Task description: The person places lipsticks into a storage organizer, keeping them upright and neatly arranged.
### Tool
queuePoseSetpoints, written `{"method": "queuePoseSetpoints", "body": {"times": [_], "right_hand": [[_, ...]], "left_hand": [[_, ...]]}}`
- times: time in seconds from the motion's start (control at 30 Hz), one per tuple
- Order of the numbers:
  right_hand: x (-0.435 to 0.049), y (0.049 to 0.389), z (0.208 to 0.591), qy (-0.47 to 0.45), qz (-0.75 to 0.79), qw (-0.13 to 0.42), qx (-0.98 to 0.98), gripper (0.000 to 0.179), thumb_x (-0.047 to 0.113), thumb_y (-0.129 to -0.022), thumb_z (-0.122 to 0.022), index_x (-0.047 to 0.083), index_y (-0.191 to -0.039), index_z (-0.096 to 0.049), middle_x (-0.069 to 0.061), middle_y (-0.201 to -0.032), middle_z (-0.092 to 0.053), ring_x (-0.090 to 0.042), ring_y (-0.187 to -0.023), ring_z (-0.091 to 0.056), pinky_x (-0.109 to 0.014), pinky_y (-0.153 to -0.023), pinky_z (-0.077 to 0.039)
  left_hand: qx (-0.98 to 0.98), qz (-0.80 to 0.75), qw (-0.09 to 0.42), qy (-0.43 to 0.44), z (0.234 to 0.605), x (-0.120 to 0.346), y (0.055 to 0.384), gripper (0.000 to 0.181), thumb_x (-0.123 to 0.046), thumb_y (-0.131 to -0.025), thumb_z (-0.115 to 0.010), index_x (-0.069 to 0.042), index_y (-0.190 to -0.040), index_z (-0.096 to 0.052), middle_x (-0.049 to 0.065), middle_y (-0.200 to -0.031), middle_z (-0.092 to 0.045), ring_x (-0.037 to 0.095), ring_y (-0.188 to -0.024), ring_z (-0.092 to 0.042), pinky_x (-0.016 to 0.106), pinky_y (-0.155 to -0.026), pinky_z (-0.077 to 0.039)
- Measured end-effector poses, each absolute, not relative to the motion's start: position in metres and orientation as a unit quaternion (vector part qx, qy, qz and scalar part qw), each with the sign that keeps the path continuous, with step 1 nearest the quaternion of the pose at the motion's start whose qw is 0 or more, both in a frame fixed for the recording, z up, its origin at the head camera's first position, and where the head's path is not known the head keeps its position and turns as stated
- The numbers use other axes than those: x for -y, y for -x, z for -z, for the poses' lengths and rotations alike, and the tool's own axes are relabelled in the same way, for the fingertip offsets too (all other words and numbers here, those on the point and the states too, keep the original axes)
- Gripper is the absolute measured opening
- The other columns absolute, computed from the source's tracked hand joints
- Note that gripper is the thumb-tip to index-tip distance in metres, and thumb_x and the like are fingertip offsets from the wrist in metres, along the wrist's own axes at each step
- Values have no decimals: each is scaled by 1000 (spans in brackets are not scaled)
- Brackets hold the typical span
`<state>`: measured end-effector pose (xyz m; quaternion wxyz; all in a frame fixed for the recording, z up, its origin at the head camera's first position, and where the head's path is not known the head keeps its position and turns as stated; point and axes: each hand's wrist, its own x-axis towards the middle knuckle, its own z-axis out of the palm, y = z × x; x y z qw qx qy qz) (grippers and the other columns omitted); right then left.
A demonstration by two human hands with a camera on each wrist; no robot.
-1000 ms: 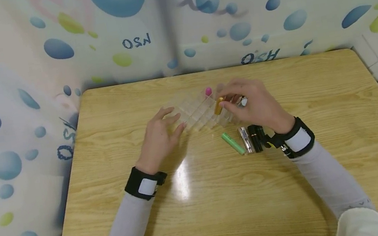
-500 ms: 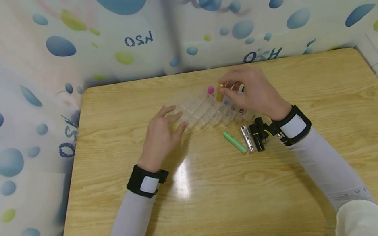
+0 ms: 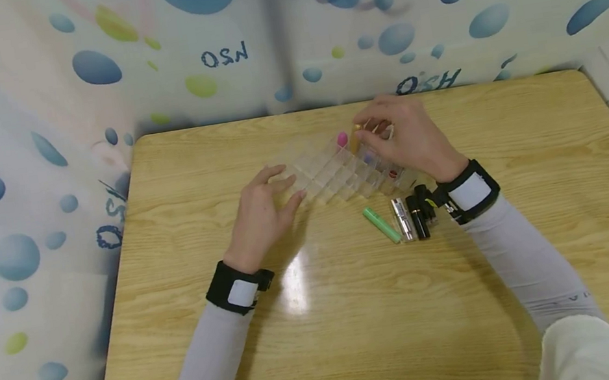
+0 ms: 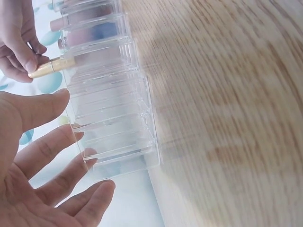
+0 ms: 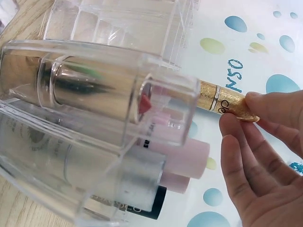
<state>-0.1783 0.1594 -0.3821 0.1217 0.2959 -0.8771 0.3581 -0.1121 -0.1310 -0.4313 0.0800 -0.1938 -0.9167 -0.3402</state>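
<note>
My right hand pinches a gold lipstick tube by its top, between thumb and fingertips. The tube's lower end dips into a cell of the clear compartmented lipstick organizer, as the left wrist view shows. My left hand rests at the organizer's left end, fingers spread and slightly bent, fingertips right at its rim. Beside the gold tube in the head view, a pink-topped lipstick stands in the organizer. Close to the right wrist camera sits a transparent-capped lipstick with a red tip.
In front of the organizer on the wooden table lie a green tube, a silver tube and a black tube. Pale pink tubes stand in other cells. A patterned wall rises behind the table.
My right hand has moved back and slightly right, and the gold lipstick has gone from tilted above the organizer to upright in a cell. The left hand keeps its place at the organizer's end.
</note>
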Motion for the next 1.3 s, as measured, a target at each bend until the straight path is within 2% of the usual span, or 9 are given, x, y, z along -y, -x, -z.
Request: {"method": "queuePoseSetpoints", "body": {"times": [0.7, 1.07, 1.3], "right_hand": [[-154, 185, 391, -283, -321, 65, 901, 19, 13, -93, -74, 1, -107, -79, -12, -100, -73, -23, -88, -70, -41, -76, -59], [-155, 183, 394, -280, -308, 51, 908, 18, 17, -93, -75, 4, -106, -79, -6, -98, -72, -16, -86, -69, -35, -72, -58], [-158, 181, 396, -282, -299, 54, 910, 17, 17, -93, -76, 5, -105, -80, -5, -98, -73, -15, -85, -69, -34, -71, -58]], "left_hand": [[916, 345, 86, 188, 430, 132, 111, 39, -25, -94, -75, 3, -121, -75, 22, -138, -65, 37, -132, -59, 47, -110, -48], [917, 345, 78, 186, 431, 131, 112, 39, -24, -93, -76, 3, -122, -75, 23, -139, -64, 39, -135, -56, 48, -113, -45], [918, 340, 79, 187, 430, 128, 111, 39, -23, -93, -76, 3, -121, -75, 22, -139, -64, 38, -133, -58, 48, -110, -48]]}}
